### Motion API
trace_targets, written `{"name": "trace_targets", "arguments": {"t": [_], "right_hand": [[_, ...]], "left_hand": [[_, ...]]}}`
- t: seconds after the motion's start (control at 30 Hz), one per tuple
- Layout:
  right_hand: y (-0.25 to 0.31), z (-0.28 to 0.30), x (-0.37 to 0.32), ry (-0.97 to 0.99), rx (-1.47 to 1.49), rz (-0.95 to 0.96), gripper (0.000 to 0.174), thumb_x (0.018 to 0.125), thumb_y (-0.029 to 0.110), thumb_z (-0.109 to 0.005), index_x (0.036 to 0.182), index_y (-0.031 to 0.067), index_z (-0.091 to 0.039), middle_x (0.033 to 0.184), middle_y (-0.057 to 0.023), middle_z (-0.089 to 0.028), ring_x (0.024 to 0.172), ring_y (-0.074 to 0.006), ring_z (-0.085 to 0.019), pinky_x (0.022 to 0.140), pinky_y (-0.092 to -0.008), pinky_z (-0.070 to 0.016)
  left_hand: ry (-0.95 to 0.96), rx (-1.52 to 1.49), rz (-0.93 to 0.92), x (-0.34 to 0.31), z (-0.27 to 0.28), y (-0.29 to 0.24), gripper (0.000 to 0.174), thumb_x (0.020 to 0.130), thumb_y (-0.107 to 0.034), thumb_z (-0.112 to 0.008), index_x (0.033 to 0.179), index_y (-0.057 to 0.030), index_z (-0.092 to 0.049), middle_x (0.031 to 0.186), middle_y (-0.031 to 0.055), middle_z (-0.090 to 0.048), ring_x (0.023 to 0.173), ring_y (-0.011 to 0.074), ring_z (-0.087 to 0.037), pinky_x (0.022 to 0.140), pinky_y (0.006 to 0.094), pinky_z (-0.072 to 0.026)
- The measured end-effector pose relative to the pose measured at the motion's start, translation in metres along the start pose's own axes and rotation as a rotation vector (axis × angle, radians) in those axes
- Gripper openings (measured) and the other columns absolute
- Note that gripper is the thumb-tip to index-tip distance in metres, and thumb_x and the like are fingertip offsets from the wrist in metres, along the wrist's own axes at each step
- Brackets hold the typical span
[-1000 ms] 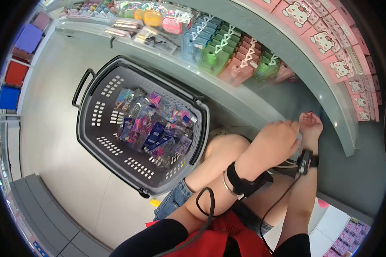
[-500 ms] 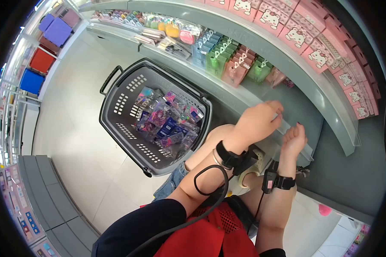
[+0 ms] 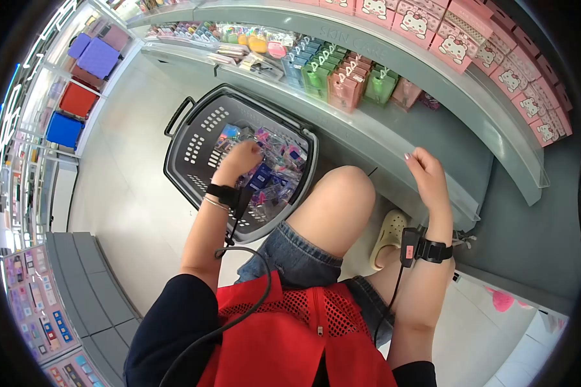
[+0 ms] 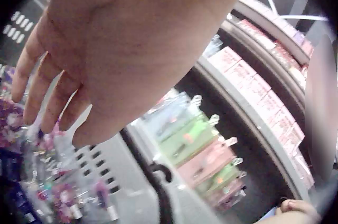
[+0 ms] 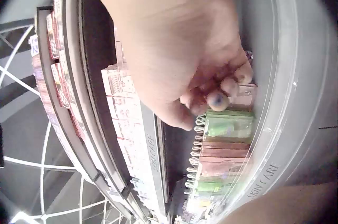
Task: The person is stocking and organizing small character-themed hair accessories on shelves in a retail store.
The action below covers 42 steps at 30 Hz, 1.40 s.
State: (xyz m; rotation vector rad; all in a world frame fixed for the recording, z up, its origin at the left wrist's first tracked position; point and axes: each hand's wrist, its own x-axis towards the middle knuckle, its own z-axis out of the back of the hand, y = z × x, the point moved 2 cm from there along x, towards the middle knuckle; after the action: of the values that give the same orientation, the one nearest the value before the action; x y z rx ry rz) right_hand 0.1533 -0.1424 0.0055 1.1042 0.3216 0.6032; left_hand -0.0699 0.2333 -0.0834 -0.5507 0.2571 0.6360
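My left hand (image 3: 240, 158) reaches down into a dark grey shopping basket (image 3: 188, 149) on the floor. Its fingers hang straight just above the shiny coloured packets (image 3: 274, 175) piled inside. In the left wrist view the left hand (image 4: 58, 94) shows spread fingers holding nothing, with the packets (image 4: 29, 182) below. My right hand (image 3: 424, 169) is raised at the front edge of the low grey shelf (image 3: 393, 138), fingers curled. The right wrist view shows the right hand (image 5: 214, 89) curled in on itself with nothing visible in it.
Green and pink hang-tab boxes (image 3: 345, 77) line the low shelf. Pink cat-face boxes (image 3: 497, 71) fill the shelf above. My bare knee (image 3: 335, 200) rises between basket and shelf, beside a yellow clog (image 3: 388, 237). Coloured bins (image 3: 78, 97) stand far left.
My left hand has left the shelf edge and swung left and down into the basket. The right hand stayed by the shelf and lifted slightly. The head view has shifted.
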Motion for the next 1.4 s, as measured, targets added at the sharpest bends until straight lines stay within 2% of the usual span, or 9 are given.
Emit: {"name": "trace_targets", "arguments": {"t": [0.1,0.3,0.37,0.5,0.57,0.7,1.03,1.2,1.4], "right_hand": [[-0.005,-0.003,0.003,-0.054,-0.106,0.169,0.026,0.091,0.021,-0.058,0.081,0.0017,-0.044,0.071,-0.0041,-0.042,0.066,-0.0099,-0.035,0.059,-0.0262,-0.0337],[0.013,0.001,-0.002,0.021,0.093,-0.034,0.022,0.092,0.019,-0.056,0.086,0.0012,-0.044,0.081,-0.0044,-0.050,0.075,-0.0116,-0.046,0.070,-0.0246,-0.0410],[0.020,-0.002,-0.004,-0.034,0.114,-0.025,0.019,0.092,0.018,-0.055,0.089,0.0009,-0.047,0.081,-0.0032,-0.052,0.079,-0.0118,-0.051,0.072,-0.0250,-0.0429],[0.020,-0.001,-0.008,-0.058,-0.027,0.070,0.017,0.091,0.017,-0.056,0.091,0.0013,-0.051,0.080,-0.0063,-0.055,0.078,-0.0150,-0.051,0.071,-0.0280,-0.0429],[0.015,0.003,-0.001,-0.039,-0.074,0.084,0.018,0.090,0.016,-0.057,0.091,-0.0011,-0.052,0.082,-0.0125,-0.058,0.078,-0.0213,-0.055,0.074,-0.0320,-0.0446],[0.012,0.001,-0.001,-0.037,-0.159,0.146,0.018,0.090,0.016,-0.057,0.090,-0.0012,-0.054,0.077,-0.0113,-0.058,0.071,-0.0195,-0.053,0.070,-0.0324,-0.0438],[0.007,-0.001,0.001,0.075,-0.220,-0.060,0.021,0.089,0.016,-0.059,0.079,-0.0018,-0.051,0.065,-0.0083,-0.053,0.061,-0.0143,-0.046,0.060,-0.0318,-0.0405],[-0.009,-0.007,-0.002,0.081,-0.175,-0.040,0.020,0.088,0.016,-0.060,0.083,-0.0026,-0.053,0.067,-0.0102,-0.055,0.062,-0.0169,-0.050,0.061,-0.0331,-0.0419],[-0.008,-0.003,-0.003,0.081,-0.204,-0.047,0.019,0.088,0.016,-0.061,0.088,-0.0021,-0.056,0.074,-0.0143,-0.061,0.068,-0.0241,-0.058,0.065,-0.0339,-0.0451]], "left_hand": [[0.047,0.114,-0.048,-0.006,-0.044,0.041,0.040,0.068,-0.032,-0.073,0.089,0.0022,-0.068,0.095,0.0230,-0.067,0.089,0.0368,-0.065,0.078,0.0421,-0.0514],[0.299,0.187,0.279,-0.017,-0.086,0.066,0.053,0.063,-0.037,-0.079,0.097,0.0026,-0.068,0.099,0.0226,-0.068,0.091,0.0332,-0.067,0.077,0.0412,-0.0522],[0.343,0.138,0.348,-0.015,-0.090,0.067,0.043,0.062,-0.033,-0.079,0.094,-0.0057,-0.073,0.097,0.0126,-0.071,0.090,0.0273,-0.068,0.079,0.0383,-0.0532],[0.456,0.179,0.356,-0.006,-0.097,0.069,0.036,0.070,-0.038,-0.075,0.096,-0.0132,-0.074,0.099,0.0058,-0.071,0.090,0.0189,-0.067,0.076,0.0399,-0.0520],[0.424,0.192,0.371,-0.002,-0.103,0.075,0.052,0.068,-0.046,-0.075,0.101,-0.0065,-0.071,0.099,0.0104,-0.071,0.095,0.0277,-0.066,0.081,0.0404,-0.0506],[0.475,0.233,0.214,0.040,-0.168,0.135,0.050,0.072,-0.048,-0.069,0.103,-0.0095,-0.071,0.102,0.0086,-0.070,0.093,0.0233,-0.066,0.080,0.0384,-0.0504],[0.203,-0.241,0.329,-0.009,-0.101,0.078,0.061,0.064,-0.053,-0.077,0.088,0.0024,-0.071,0.079,0.0129,-0.069,0.072,0.0244,-0.065,0.064,0.0373,-0.0496],[0.269,-0.212,0.374,-0.030,-0.075,0.063,0.070,0.064,-0.063,-0.070,0.097,-0.0019,-0.071,0.099,0.0167,-0.068,0.093,0.0314,-0.065,0.083,0.0382,-0.0489],[0.077,-0.311,0.238,-0.034,-0.025,0.062,0.062,0.082,-0.060,-0.058,0.075,0.0016,-0.064,0.065,0.0103,-0.059,0.054,0.0198,-0.056,0.050,0.0340,-0.0445]]}}
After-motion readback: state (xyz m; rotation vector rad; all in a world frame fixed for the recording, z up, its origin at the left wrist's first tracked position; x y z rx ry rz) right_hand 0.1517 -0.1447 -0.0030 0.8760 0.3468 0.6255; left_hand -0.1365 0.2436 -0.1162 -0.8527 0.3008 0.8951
